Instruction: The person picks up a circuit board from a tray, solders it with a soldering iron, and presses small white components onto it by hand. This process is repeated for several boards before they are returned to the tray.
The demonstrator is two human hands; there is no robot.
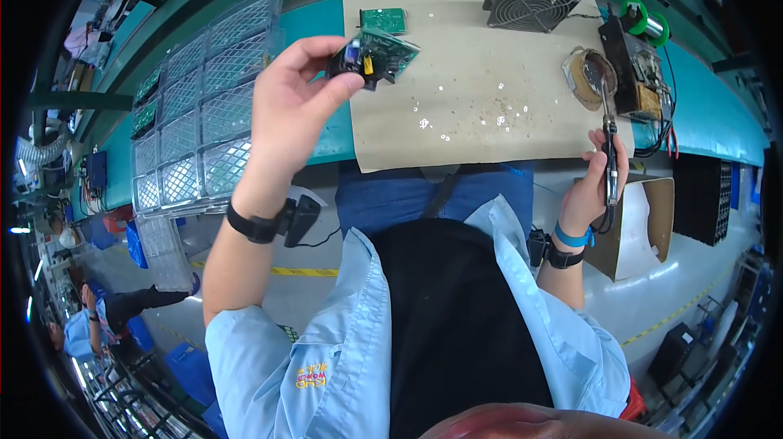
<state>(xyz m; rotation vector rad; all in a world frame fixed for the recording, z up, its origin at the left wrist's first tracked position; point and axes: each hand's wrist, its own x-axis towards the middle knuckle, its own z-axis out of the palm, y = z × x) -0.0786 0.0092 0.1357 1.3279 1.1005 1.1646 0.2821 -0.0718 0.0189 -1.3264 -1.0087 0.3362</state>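
Between the thumb and fingers of my left hand (298, 101) is a green circuit board (393, 54) with dark and yellow parts on it, lifted above the brown paper sheet (457, 56). Just behind it, a second green circuit board (383, 21) lies on the paper. My right hand (599, 178) is closed round the handle of a soldering iron (609, 141). The iron's tip points away from me, at the round dish (589, 80) with a brown rim.
A black fan (532, 0) stands at the back. Beside the dish are a dark soldering station (632, 72) and a green solder spool (646, 23). Clear plastic trays (204, 97) fill the left side. Small white bits litter the paper. A cardboard box (632, 231) stands below right.
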